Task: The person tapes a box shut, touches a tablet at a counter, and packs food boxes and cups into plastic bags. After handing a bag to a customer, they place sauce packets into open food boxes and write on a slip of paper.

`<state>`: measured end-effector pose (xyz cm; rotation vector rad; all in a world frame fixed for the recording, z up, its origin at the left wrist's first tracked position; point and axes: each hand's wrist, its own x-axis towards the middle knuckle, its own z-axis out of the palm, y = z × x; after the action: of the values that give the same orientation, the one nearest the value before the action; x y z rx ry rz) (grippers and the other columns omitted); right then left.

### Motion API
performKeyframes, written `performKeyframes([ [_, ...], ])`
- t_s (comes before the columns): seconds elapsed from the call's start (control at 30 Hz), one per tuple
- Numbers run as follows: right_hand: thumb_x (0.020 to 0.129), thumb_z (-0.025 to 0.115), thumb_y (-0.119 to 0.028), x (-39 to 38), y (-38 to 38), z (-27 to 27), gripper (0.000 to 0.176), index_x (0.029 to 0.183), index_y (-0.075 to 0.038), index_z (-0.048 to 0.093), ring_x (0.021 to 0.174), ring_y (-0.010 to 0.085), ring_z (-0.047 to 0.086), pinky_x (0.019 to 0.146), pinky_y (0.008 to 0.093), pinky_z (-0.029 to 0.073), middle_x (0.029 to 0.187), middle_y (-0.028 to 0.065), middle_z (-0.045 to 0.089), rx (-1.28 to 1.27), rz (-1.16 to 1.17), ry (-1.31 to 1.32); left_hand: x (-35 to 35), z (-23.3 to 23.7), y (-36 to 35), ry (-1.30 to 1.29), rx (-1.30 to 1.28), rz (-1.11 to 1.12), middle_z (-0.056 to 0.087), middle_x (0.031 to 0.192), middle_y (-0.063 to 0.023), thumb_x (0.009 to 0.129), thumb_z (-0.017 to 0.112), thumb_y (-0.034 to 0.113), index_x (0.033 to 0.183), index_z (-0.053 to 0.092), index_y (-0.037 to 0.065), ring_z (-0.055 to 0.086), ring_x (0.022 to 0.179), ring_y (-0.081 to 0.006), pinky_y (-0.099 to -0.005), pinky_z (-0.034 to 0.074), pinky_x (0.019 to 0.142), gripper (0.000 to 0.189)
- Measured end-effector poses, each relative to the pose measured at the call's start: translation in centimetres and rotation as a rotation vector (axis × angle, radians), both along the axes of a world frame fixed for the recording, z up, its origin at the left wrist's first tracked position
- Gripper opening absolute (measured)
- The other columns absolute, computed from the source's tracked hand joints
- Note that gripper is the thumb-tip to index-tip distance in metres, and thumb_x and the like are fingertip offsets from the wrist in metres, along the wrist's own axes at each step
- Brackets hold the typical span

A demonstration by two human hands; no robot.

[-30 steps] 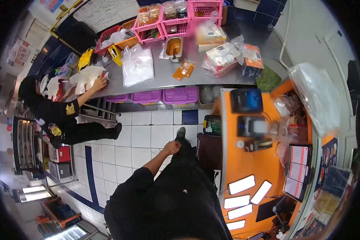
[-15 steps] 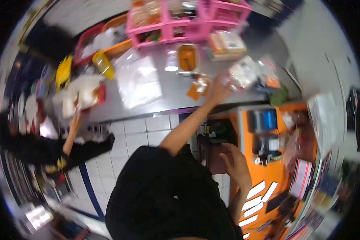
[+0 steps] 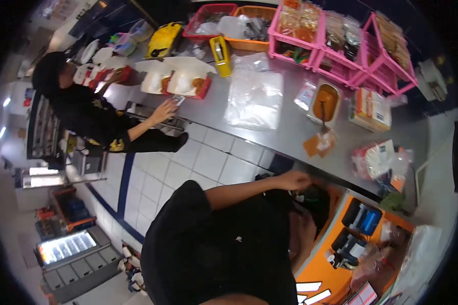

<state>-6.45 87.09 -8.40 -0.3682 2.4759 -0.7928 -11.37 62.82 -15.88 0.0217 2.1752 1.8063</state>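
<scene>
My left hand (image 3: 295, 180) is in front of the counter's near edge, below the orange sheets (image 3: 313, 147) with a clear wrapper. Its fingers look curled together; what they hold, if anything, is hidden. Under it, my right forearm (image 3: 304, 231) reaches upward beside the orange cabinet, and the right hand's fingers are hidden behind the left arm. A metal tray of orange-brown sauce (image 3: 326, 99) with a utensil in it stands on the counter. To the right lies a plastic-wrapped white pack (image 3: 374, 158).
A co-worker (image 3: 86, 107) stands at left, one hand near open food boxes (image 3: 188, 84). Clear plastic bags (image 3: 254, 101) lie on the steel counter, with pink baskets (image 3: 336, 71) behind. An orange cabinet (image 3: 336, 254) holding black-and-blue devices (image 3: 362, 216) is at right.
My left hand has left the plastic-wrapped pack and come back below the counter edge. My right hand has gone behind the left arm. The view has turned, showing more of the left side.
</scene>
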Motion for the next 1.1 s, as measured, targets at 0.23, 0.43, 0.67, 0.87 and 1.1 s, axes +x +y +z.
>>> performKeyframes([
  [0.23, 0.093, 0.06, -0.018, -9.6, -9.0, -0.5, 0.029, 0.115, 0.001, 0.059, 0.096, 0.0417, 0.063, 0.082, 0.047, 0.049, 0.102, 0.0232, 0.065, -0.129, 0.422, 0.012, 22.6, -2.7, -17.6, -0.359, -0.612, 0.717, 0.072, 0.098, -0.0138, 0.088, 0.063, 0.025, 0.108, 0.068, 0.008, 0.07, 0.092, -0.0299, -0.0388, 0.054, 0.081, 0.027],
  [0.43, 0.092, 0.06, -0.016, -13.0, -20.0, 1.5, 0.026, 0.112, 0.001, 0.059, 0.096, 0.0409, 0.061, 0.084, 0.0468, 0.048, 0.1, 0.0213, 0.063, -0.241, 0.689, -0.045, 22.0, -1.8, -19.6, -0.143, -0.225, 1.454, 0.072, 0.089, -0.0125, 0.092, 0.059, 0.02, 0.109, 0.069, 0.007, 0.071, 0.084, -0.0236, -0.0356, 0.055, 0.078, 0.024],
  [0.67, 0.091, 0.062, -0.021, -11.2, -35.7, -2.0, 0.036, 0.123, -0.004, 0.057, 0.124, 0.0428, 0.048, 0.105, 0.0497, 0.037, 0.127, 0.0253, 0.055, -0.39, 0.725, 0.366, 16.3, 0.6, -19.3, -0.229, -0.24, 1.115, 0.071, 0.099, -0.0104, 0.097, 0.056, 0.02, 0.118, 0.064, 0.006, 0.067, 0.089, -0.019, -0.0335, 0.053, 0.082, 0.026],
  [0.87, 0.091, 0.061, -0.042, -10.9, -44.0, -7.5, 0.059, 0.142, -0.018, 0.045, 0.138, 0.0477, 0.031, 0.112, 0.0657, 0.017, 0.14, 0.03, 0.043, -0.009, 0.541, 0.518, 19.3, 2.6, -28.0, -0.287, -0.215, 0.916, 0.071, 0.099, -0.0101, 0.097, 0.057, 0.02, 0.118, 0.065, 0.009, 0.068, 0.092, -0.0213, -0.033, 0.052, 0.084, 0.025],
  [1.1, 0.088, 0.068, -0.029, -12.9, -43.8, -5.8, 0.043, 0.124, -0.01, 0.058, 0.124, 0.0399, 0.049, 0.106, 0.0482, 0.037, 0.128, 0.0197, 0.057, -0.123, 0.576, 0.475, 22.6, 3.3, -36.1, -0.15, 0.002, 0.838, 0.071, 0.1, -0.0112, 0.097, 0.059, 0.014, 0.11, 0.068, 0.002, 0.066, 0.094, -0.0155, -0.0301, 0.051, 0.086, 0.02],
])
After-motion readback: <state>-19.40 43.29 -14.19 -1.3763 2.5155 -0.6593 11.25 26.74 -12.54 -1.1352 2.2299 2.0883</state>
